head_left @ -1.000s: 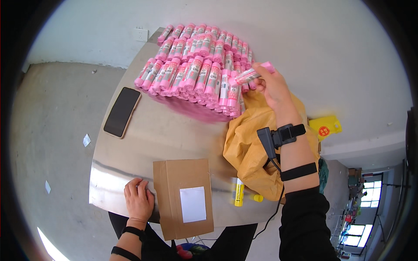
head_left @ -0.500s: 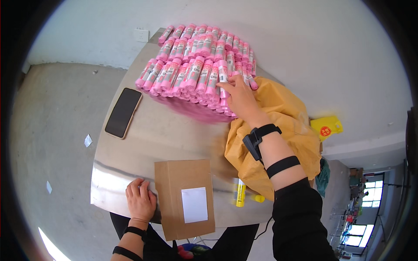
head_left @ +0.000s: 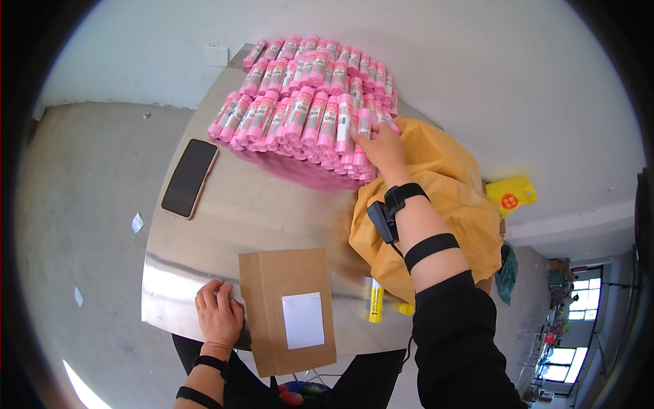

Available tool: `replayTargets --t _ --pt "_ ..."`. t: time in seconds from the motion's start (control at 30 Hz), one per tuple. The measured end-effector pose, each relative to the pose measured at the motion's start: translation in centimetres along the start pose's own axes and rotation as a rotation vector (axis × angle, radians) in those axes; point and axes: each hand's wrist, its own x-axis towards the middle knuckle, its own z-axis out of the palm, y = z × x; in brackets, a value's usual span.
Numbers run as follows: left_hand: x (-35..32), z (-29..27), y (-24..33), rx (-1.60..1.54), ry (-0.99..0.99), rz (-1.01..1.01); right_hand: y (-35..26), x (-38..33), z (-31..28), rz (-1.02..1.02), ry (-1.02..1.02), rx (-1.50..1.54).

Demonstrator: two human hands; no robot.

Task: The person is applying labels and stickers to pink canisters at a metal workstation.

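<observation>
Pink rolls with grey and white printed labels (head_left: 300, 116), seemingly rolled plastic bags, are stacked in tiers at the far side of the metal table (head_left: 272, 211). At the right end of this stack, my right hand (head_left: 383, 148) closes its fingers on one pink roll (head_left: 364, 121), which stands tilted against the others. My left hand (head_left: 219, 315) rests palm down at the near table edge, fingers slightly bent, holding nothing. Just right of it lies a flat brown cardboard piece (head_left: 262, 300) with a white paper (head_left: 304, 320) on it.
A crumpled orange-yellow sack (head_left: 436, 204) bulges along the right side, under my right forearm. A black phone (head_left: 190, 178) lies at the left edge. Near the sack stand a yellow glue stick (head_left: 376, 303) and its yellow cap (head_left: 406, 309). A wall is behind the stack.
My right hand has shifted slightly right, from one roll to another at the stack's right end. The roll it touched before now stands free of it. My left hand stays put.
</observation>
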Motion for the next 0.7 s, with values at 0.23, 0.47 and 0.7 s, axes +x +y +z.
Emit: replayTargets --t 0.23,0.47,0.7 --pt "0.3 0.0 0.4 -0.004 0.01 0.016 1.9 1.4 -0.8 0.053 -0.059 0.126" --pt "0.0 0.0 0.1 0.004 0.006 0.01 1.5 0.4 -3.3 -0.377 0.133 0.16" --pt "0.2 0.2 0.3 0.006 0.012 0.017 0.5 1.6 -5.4 -0.742 0.555 -0.271"
